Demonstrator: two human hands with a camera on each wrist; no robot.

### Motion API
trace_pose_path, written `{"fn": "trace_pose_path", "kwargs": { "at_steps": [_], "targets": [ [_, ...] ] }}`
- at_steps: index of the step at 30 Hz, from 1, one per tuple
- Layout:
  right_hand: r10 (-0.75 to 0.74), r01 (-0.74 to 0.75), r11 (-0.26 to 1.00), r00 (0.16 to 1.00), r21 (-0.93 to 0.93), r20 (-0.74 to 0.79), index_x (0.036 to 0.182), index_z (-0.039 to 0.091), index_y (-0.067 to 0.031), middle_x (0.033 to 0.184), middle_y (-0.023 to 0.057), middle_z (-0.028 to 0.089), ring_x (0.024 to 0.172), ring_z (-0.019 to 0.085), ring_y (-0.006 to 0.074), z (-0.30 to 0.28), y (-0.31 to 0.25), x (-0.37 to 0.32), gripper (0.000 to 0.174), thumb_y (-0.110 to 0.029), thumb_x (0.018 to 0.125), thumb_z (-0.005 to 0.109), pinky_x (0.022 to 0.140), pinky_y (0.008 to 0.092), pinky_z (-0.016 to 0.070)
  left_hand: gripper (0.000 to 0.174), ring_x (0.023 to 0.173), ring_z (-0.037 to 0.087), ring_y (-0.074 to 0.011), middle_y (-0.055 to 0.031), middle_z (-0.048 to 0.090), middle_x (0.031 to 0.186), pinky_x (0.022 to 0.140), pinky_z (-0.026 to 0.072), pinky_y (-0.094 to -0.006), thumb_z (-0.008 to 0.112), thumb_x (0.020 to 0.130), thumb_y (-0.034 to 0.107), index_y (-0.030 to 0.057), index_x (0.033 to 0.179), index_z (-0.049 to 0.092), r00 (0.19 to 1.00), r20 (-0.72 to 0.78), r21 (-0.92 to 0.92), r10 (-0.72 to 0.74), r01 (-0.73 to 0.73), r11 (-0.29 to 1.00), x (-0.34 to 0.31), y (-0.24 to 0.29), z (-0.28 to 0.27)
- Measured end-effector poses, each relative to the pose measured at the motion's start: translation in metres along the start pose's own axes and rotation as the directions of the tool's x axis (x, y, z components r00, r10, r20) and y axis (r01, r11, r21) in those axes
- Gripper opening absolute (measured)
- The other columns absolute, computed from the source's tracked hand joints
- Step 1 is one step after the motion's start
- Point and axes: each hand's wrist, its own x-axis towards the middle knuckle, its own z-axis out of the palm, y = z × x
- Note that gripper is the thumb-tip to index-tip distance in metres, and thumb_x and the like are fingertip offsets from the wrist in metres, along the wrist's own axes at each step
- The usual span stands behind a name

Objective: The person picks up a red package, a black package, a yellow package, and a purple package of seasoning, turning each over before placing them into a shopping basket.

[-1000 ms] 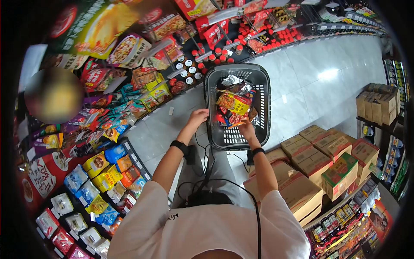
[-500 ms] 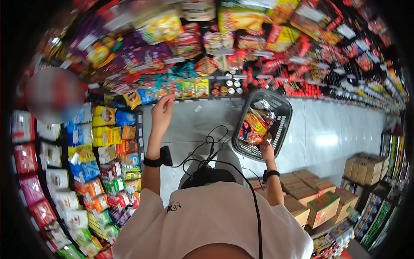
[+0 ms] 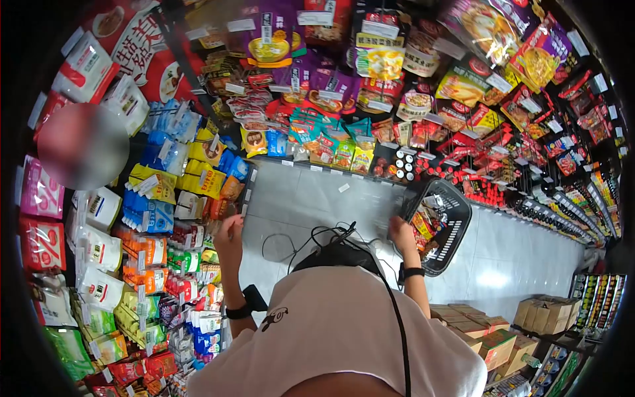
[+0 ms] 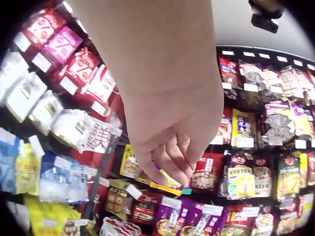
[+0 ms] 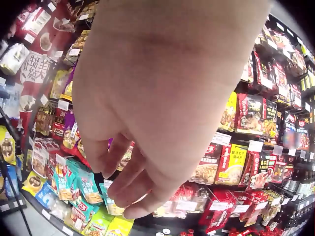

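Observation:
In the head view a black plastic shopping basket (image 3: 455,231) stands on the floor at the right, with several colourful food packets (image 3: 426,228) in it. My right hand (image 3: 401,233) is in the air beside the basket's left rim. Its fingers (image 5: 129,189) hang loosely bent with nothing between them in the right wrist view. Over on the left, my left hand (image 3: 229,238) is raised in front of the bagged goods. The left wrist view shows its fingers (image 4: 174,160) relaxed and holding nothing, overlapping a purple packet (image 4: 170,216) area on the racks.
Shelves of bagged goods (image 3: 155,218) line the left side; hanging seasoning packets (image 3: 380,56) and red-capped jars (image 3: 486,192) run along the front. Cardboard boxes (image 3: 546,314) are stacked at the lower right. Black cables (image 3: 331,231) hang before my body over the grey tiled floor (image 3: 284,198).
My view has turned left toward the shelves. The left hand has moved away from the basket to the left, and the right hand has come out of the basket.

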Motion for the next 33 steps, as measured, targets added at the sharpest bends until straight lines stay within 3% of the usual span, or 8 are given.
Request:
{"fn": "trace_pose_path", "kwargs": {
  "at_steps": [4, 10, 15, 18, 22, 26, 29, 33],
  "targets": [
    [0.019, -0.018, 0.996, 1.0, -0.089, 0.007, 0.09, 0.059, -0.0025, 0.087, 0.0219, 0.061, 0.084, 0.06, 0.038, 0.014, 0.004, -0.009, 0.014, -0.006, 0.078, 0.052, 0.07, 0.0422, 0.0479, 0.015, 0.078, 0.062, -0.0185, -0.0114, 0.065, 0.087, 0.069, 0.0477, -0.0283, 0.052, 0.087, 0.006, 0.0006, 0.099, 0.06, 0.998, -0.017, -0.101, -0.059, 0.057, 0.993, 0.009, -0.015, -0.009],
    [0.084, -0.082, 0.99, 0.996, -0.116, 0.012, 0.091, 0.06, -0.0032, 0.084, 0.0194, 0.062, 0.084, 0.061, 0.0371, 0.011, -0.006, 0.014, 0.017, -0.01, 0.08, 0.049, 0.068, 0.0397, 0.0486, 0.016, 0.079, 0.063, -0.0259, -0.0155, 0.064, 0.087, 0.07, 0.0473, -0.0317, 0.051, 0.086, 0.006, 0.0003, 0.099, 0.06, 0.996, -0.001, -0.009, 0.093, -0.093, 0.996, 0.059, -0.006, -0.002],
    [0.124, -0.094, 0.982, 0.975, -0.166, 0.183, 0.096, 0.06, -0.0041, 0.077, 0.0196, 0.063, 0.078, 0.063, 0.0369, 0.02, 0.001, 0.067, 0.021, -0.014, 0.082, 0.048, 0.07, 0.0434, 0.0501, 0.016, 0.081, 0.063, -0.0294, -0.0156, 0.064, 0.088, 0.073, 0.0473, -0.0339, 0.052, 0.086, 0.008, 0.001, 0.097, 0.06, 0.999, 0.013, 0.046, 0.036, -0.036, 0.998, 0.091, 0.002, 0.033],
    [0.012, 0.015, 0.98, 0.99, -0.196, 0.137, 0.096, 0.06, -0.0032, 0.076, 0.0206, 0.063, 0.079, 0.062, 0.037, 0.024, -0.008, 0.102, 0.021, -0.012, 0.081, 0.049, 0.071, 0.0431, 0.0501, 0.016, 0.082, 0.063, -0.029, -0.0152, 0.065, 0.088, 0.074, 0.0475, -0.0335, 0.053, 0.086, 0.01, 0.0015, 0.097, 0.061, 0.998, -0.006, 0.033, 0.064, -0.063, 0.997, 0.11, 0.008, 0.052],
    [0.055, -0.039, 0.993, 0.988, -0.11, 0.146, 0.093, 0.062, -0.0026, 0.08, 0.0222, 0.062, 0.081, 0.062, 0.0383, 0.02, -0.033, 0.163, 0.021, -0.012, 0.077, 0.053, 0.071, 0.0431, 0.0494, 0.015, 0.085, 0.064, -0.0269, -0.0138, 0.065, 0.088, 0.073, 0.0484, -0.0327, 0.054, 0.087, 0.012, 0.0023, 0.097, 0.061, 1.0, -0.019, 0.067, 0.016, -0.015, 0.998, 0.151, 0.015, 0.052],
    [-0.223, 0.265, 0.949, 0.947, -0.171, 0.232, 0.098, 0.06, -0.0056, 0.088, 0.0224, 0.062, 0.087, 0.06, 0.0385, 0.036, -0.028, 0.242, 0.022, -0.011, 0.077, 0.056, 0.076, 0.0448, 0.0487, 0.013, 0.084, 0.065, -0.0236, -0.0126, 0.065, 0.086, 0.072, 0.0492, -0.0297, 0.056, 0.086, 0.008, 0.0013, 0.097, 0.06, 0.99, -0.139, -0.028, 0.027, -0.031, 0.999, 0.191, 0.015, 0.05],
    [-0.314, 0.376, 0.912, 0.897, -0.164, 0.311, 0.09, 0.06, -0.0022, 0.082, 0.0209, 0.062, 0.079, 0.059, 0.0378, 0.037, -0.062, 0.28, 0.016, -0.008, 0.076, 0.055, 0.07, 0.0452, 0.0474, 0.013, 0.083, 0.066, -0.0216, -0.0124, 0.065, 0.087, 0.072, 0.0496, -0.0285, 0.055, 0.086, 0.005, 0.0007, 0.097, 0.06, 0.986, -0.117, -0.145, -0.12, 0.103, 0.984, 0.206, 0.035, 0.049],
    [-0.364, 0.394, 0.918, 0.882, -0.044, 0.301, 0.093, 0.061, -0.0013, 0.085, 0.0197, 0.063, 0.078, 0.061, 0.0362, 0.036, -0.111, 0.304, 0.018, -0.006, 0.077, 0.055, 0.069, 0.0424, 0.0486, 0.015, 0.083, 0.065, -0.0191, -0.0108, 0.066, 0.09, 0.075, 0.0495, -0.0277, 0.055, 0.086, 0.003, 0.0015, 0.099, 0.061, 0.991, -0.095, -0.112, -0.09, 0.079, 0.991, 0.22, 0.03, 0.051]
  ]
}}
